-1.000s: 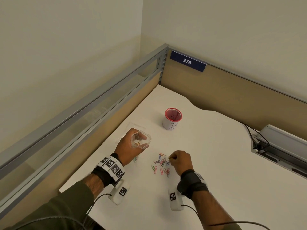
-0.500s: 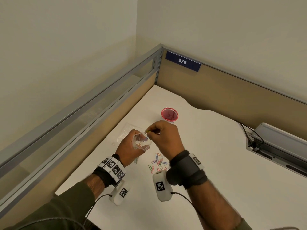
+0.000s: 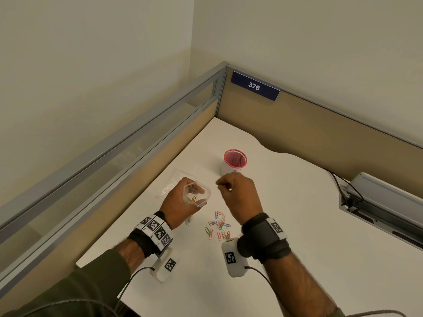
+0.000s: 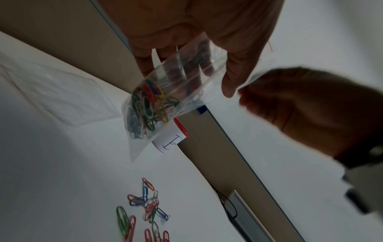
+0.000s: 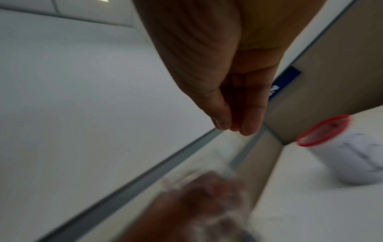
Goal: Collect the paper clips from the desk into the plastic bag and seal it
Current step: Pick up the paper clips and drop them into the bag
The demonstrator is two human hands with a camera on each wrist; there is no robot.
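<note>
My left hand (image 3: 194,193) grips a small clear plastic bag (image 3: 197,195) by its mouth and keeps it open above the desk. The left wrist view shows several coloured paper clips (image 4: 149,104) lying in the bag (image 4: 186,85). My right hand (image 3: 223,185) hovers just right of the bag's mouth, thumb and fingertips (image 5: 246,127) pressed together, and no clip shows between them. Several loose paper clips (image 3: 218,225) (image 4: 147,206) lie on the white desk (image 3: 297,225) below and between my hands. A single green clip (image 3: 187,221) sits by my left wrist.
A white cup with a red rim (image 3: 235,162) stands behind my right hand. A second clear bag (image 3: 174,181) lies flat on the desk behind my left hand. Partition walls close off the left and back; a grey cable box (image 3: 384,202) sits at the right.
My right hand picked a clip from the pile, carried it to the bag's mouth, and has now drawn back to the right without it. The left hand kept the bag in place.
</note>
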